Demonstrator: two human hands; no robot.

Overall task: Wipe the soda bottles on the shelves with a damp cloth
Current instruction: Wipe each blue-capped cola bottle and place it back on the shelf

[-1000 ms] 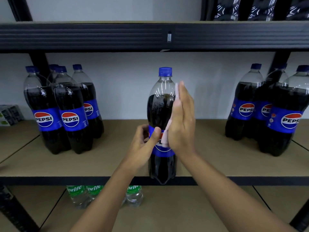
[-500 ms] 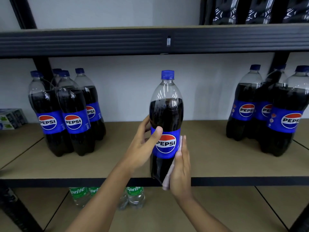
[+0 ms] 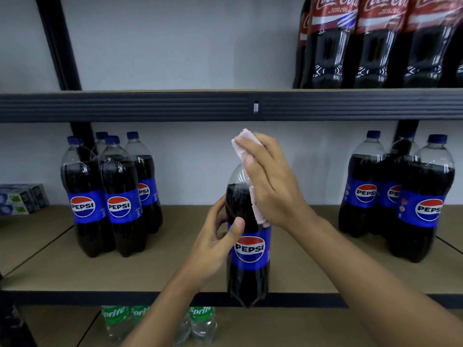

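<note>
A Pepsi bottle [image 3: 249,249] with dark cola and a blue label stands at the front edge of the middle shelf [image 3: 175,274]. My left hand [image 3: 215,242] grips its left side just above the label, thumb across the front. My right hand [image 3: 269,181] holds a pink cloth [image 3: 258,211] against the bottle's upper right side and neck. Its fingers curve over the top, so the cap is hidden.
Several Pepsi bottles [image 3: 117,196] stand at the left of the same shelf, more Pepsi bottles [image 3: 400,199] at the right. Small boxes [image 3: 21,199] sit far left. Coca-Cola bottles [image 3: 375,43] fill the upper shelf's right. Sprite bottles [image 3: 200,321] stand on the shelf below.
My right hand with the cloth slid from the bottle's base up to its neck and now covers the cap. The view tilted upward, showing the Coca-Cola shelf. My left hand kept its grip.
</note>
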